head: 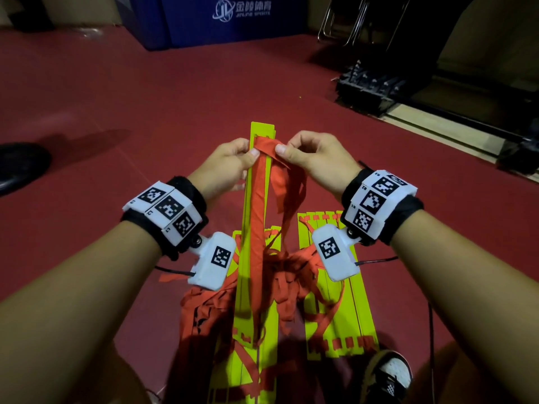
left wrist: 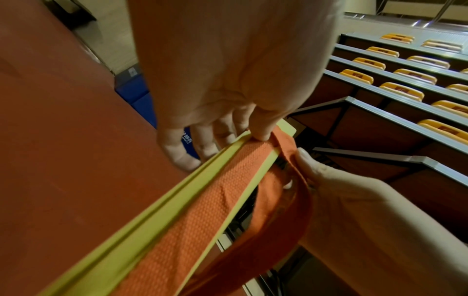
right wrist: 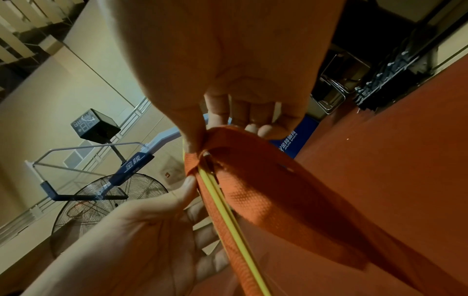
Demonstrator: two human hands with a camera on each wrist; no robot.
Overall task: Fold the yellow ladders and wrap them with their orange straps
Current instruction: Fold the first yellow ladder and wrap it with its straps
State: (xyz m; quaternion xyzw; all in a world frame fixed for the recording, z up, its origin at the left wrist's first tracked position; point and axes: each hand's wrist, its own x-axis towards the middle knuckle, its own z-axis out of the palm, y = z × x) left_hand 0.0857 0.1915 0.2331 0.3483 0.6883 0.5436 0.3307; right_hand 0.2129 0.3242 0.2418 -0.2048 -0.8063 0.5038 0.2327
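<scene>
A folded stack of yellow ladder slats (head: 261, 130) stands on end in front of me, tilted away. An orange strap (head: 258, 217) runs up its face and turns over near the top. My left hand (head: 233, 158) grips the stack's left edge, thumb pressing the strap (left wrist: 217, 198) against the slats (left wrist: 162, 210). My right hand (head: 309, 153) pinches the strap's free part (right wrist: 255, 164) at the top right edge between thumb and forefinger; the loose tail hangs down. The slats' thin edge (right wrist: 228, 218) shows in the right wrist view.
More yellow slats (head: 335, 287) and tangled orange straps (head: 285, 275) lie on the red floor (head: 116, 112) below my arms. My shoe (head: 388, 374) is at the lower right. A blue padded base (head: 221, 18) stands ahead, black equipment (head: 367, 86) to the right, a dark shoe (head: 20, 167) at left.
</scene>
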